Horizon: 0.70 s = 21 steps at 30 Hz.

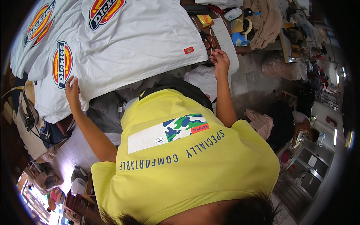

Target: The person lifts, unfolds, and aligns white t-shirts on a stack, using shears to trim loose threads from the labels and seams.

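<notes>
Between the left hand (73, 91), fingers parted, seemingly empty, and the right hand (221, 62), fingertips nearly pinched, any hold unclear, lies a white cloth shirt (146, 63) that could snag on red-handled scissors (211, 37) if dragged rightward.

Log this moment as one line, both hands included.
left hand: at white shirt, beside emblem; right hand: fingertips together near scissors, hold unclear; red label: near shirt corner
</notes>
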### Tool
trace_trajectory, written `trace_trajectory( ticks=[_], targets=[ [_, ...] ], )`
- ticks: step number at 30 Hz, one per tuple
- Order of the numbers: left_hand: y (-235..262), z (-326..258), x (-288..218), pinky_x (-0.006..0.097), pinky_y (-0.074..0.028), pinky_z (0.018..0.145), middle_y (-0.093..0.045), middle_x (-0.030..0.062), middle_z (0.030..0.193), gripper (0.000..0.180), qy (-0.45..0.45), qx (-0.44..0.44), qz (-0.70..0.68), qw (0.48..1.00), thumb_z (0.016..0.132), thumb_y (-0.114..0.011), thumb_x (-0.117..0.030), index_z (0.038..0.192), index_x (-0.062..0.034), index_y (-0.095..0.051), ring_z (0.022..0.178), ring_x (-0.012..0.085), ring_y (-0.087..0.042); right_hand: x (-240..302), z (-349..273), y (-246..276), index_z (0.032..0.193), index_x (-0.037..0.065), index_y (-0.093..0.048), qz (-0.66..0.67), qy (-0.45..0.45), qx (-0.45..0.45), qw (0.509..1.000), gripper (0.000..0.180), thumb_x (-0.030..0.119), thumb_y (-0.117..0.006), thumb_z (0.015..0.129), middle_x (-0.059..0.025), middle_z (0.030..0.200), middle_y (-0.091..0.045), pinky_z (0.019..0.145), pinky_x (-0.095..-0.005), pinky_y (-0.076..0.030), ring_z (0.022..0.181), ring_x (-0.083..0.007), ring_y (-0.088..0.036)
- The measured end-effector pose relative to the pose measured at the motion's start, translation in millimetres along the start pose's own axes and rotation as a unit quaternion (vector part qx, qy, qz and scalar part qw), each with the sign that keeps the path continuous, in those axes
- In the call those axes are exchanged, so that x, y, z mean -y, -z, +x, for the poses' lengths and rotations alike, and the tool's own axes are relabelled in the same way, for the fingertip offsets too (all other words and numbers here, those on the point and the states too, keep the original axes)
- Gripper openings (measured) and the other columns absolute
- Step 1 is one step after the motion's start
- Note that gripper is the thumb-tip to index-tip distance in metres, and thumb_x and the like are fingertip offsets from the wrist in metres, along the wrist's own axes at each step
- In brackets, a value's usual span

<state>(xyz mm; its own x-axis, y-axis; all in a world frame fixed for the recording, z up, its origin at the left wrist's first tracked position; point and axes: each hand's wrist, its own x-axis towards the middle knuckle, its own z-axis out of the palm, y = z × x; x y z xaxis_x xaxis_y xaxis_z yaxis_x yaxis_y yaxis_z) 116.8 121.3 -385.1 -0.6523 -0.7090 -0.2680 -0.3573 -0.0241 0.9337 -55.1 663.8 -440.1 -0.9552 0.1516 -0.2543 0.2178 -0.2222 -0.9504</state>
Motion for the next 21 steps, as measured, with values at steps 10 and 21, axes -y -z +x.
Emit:
trace_trajectory(
  ticks=[10,21],
  targets=[
    [-21.8,60.3,-11.2,0.02,-0.034,0.053,-0.049,-0.0021,0.066,0.043,-0.105,-0.015,0.193,0.975,0.076,-0.066,-0.021,0.112,-0.004,-0.052,0.056,0.0047,-0.04,32.1,57.3,-107.9,0.102,0.005,-0.057,-0.543,0.192,0.082,0.813,0.035,0.029,-0.065,0.076,-0.0095,0.088,-0.063,0.068,-0.0312,-0.047,0.077,-0.0209,-0.06],
    [3.6,-10.7,-72.4,0.021,-0.033,0.057,-0.054,-0.0012,0.08,0.044,-0.08,0.011,-0.07,0.994,0.078,-0.061,-0.005,0.119,-0.0098,-0.047,0.069,0.0047,-0.045,40.2,95.2,-94.4,0.083,0.005,-0.053,-0.221,0.05,0.244,0.943,0.009,0.008,-0.06,0.079,0.0025,0.073,-0.052,0.066,-0.0201,-0.038,0.071,-0.0081,-0.049]
  ],
)
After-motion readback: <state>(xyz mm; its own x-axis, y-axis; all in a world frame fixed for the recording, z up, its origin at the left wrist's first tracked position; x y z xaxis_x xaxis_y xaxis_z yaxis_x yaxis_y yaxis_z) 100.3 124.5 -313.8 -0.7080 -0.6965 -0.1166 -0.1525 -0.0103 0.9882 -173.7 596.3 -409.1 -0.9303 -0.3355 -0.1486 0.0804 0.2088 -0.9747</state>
